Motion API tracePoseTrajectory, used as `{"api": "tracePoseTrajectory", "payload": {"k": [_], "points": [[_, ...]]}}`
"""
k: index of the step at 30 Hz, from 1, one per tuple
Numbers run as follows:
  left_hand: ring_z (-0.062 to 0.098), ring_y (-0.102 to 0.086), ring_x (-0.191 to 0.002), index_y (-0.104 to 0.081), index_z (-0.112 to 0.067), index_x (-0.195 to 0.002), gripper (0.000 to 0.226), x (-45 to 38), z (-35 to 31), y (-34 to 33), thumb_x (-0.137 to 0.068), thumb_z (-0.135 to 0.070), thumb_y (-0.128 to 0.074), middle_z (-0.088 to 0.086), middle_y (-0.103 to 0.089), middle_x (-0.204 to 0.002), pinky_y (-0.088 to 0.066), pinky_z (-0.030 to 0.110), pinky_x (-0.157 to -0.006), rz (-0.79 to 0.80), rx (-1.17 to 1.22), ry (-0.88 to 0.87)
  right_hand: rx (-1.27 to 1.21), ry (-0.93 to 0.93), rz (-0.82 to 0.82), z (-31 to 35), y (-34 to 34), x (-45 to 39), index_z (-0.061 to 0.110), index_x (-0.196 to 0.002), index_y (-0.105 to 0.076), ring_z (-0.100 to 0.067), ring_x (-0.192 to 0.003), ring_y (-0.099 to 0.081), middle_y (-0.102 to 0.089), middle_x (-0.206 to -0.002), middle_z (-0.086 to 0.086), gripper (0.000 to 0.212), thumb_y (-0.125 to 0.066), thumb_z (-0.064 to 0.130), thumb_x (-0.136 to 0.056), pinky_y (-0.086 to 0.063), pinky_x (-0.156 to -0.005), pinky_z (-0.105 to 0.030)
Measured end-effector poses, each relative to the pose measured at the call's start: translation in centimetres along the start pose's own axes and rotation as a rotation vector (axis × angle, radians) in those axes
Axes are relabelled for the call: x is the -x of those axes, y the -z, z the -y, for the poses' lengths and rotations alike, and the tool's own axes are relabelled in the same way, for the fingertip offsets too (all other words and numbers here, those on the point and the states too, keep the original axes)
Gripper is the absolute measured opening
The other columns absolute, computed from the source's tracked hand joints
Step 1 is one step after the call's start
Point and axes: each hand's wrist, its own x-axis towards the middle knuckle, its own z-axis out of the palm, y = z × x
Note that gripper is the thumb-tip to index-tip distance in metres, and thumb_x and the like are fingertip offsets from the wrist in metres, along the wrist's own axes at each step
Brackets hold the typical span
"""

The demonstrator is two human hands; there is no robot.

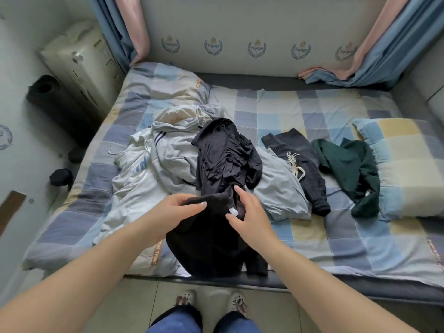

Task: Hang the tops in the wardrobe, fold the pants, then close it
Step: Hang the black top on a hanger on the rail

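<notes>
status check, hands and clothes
Left hand grips black garment. Right hand pinches its white label. Clothes pile unsorted on bed.

Black garment [206,246] bunched at bed's near edge; dark top [223,152] crumpled on pale hoodies [168,155]; navy pants [302,164], green garment [348,169] rightward

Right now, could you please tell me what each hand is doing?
Left hand: grips the upper edge of the black garment.
Right hand: fingers spread at the same garment by its white label; a grip cannot be told.
</notes>
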Motion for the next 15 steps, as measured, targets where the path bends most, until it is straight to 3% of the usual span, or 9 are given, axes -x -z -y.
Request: {"api": "tracePoseTrajectory", "payload": {"k": [3, 5, 6, 8, 10, 13, 15], "points": [[0.019, -0.071, -0.082, -0.076, -0.018, -0.089, 0.016, 2.2, -0.9, 1.5, -0.09, -0.014, -0.06, 0.008, -0.075, -0.091, -0.057, 0.024, -0.067, 0.03, -0.035, -0.06, 0.111, 0.17, 0.075, 3.3, 0.7, -0.6, 0.024, -0.135, -0.049, -0.004, -0.122, -0.045, -0.052, -0.132, 0.009, 0.05, -0.064, 0.02, -0.087, -0.037, -0.104, -0.023], [0.021, -0.07, -0.085, -0.076, -0.018, -0.092, 0.016, 3.3, -1.4, 2.8, -0.088, -0.016, -0.061, 0.01, -0.074, -0.094, -0.056, 0.029, -0.075, 0.059, -0.062, -0.109, 0.125, 0.18, 0.113, 5.1, 0.4, -0.2, 0.03, -0.109, -0.063, -0.005, -0.105, -0.056, -0.065, -0.108, 0.012, 0.023, -0.063, 0.022, -0.087, -0.044, -0.093, -0.025], [0.021, -0.07, -0.084, -0.076, -0.017, -0.092, 0.016, 3.8, -1.7, 3.4, -0.088, -0.015, -0.061, 0.011, -0.073, -0.094, -0.056, 0.029, -0.075, 0.073, -0.065, -0.128, 0.089, 0.166, 0.126, 6.0, 0.1, 0.2, 0.035, -0.095, -0.062, -0.005, -0.099, -0.059, -0.066, -0.098, 0.014, 0.015, -0.061, 0.022, -0.088, -0.046, -0.088, -0.027], [0.019, -0.07, -0.082, -0.077, -0.018, -0.089, 0.016, 4.4, -2.4, 4.5, -0.088, -0.013, -0.061, 0.009, -0.074, -0.092, -0.057, 0.025, -0.071, 0.092, -0.069, -0.156, 0.009, 0.14, 0.099, 7.2, -0.8, 1.2, 0.038, -0.082, -0.055, -0.003, -0.086, -0.061, -0.063, -0.083, 0.016, 0.019, -0.057, 0.022, -0.091, -0.047, -0.078, -0.026], [0.016, -0.07, -0.079, -0.077, -0.019, -0.086, 0.019, 4.8, -3.1, 5.8, -0.09, -0.011, -0.06, 0.006, -0.074, -0.089, -0.055, 0.021, -0.067, 0.143, -0.11, -0.207, -0.064, 0.133, -0.008, 8.6, -1.9, 2.3, 0.029, -0.089, -0.055, -0.004, -0.074, -0.054, -0.06, -0.079, 0.012, 0.01, -0.053, 0.02, -0.092, -0.043, -0.071, -0.024], [0.011, -0.067, -0.076, -0.076, -0.019, -0.082, 0.017, 4.8, -3.9, 7.0, -0.09, -0.012, -0.062, 0.0, -0.072, -0.082, -0.051, 0.015, -0.066, 0.196, -0.2, -0.301, -0.158, 0.146, -0.23, 10.6, -2.7, 3.6, 0.016, -0.096, -0.053, -0.009, -0.075, -0.051, -0.058, -0.083, -0.003, 0.004, -0.049, 0.017, -0.095, -0.043, -0.072, -0.033], [0.009, -0.06, -0.07, -0.071, -0.021, -0.077, 0.014, 4.8, -4.3, 7.4, -0.088, -0.016, -0.065, -0.004, -0.066, -0.073, -0.047, 0.013, -0.063, 0.233, -0.297, -0.397, -0.205, 0.153, -0.39, 12.1, -2.9, 4.6, 0.015, -0.093, -0.052, -0.007, -0.073, -0.05, -0.056, -0.08, -0.001, 0.004, -0.049, 0.015, -0.096, -0.042, -0.071, -0.03]]}}
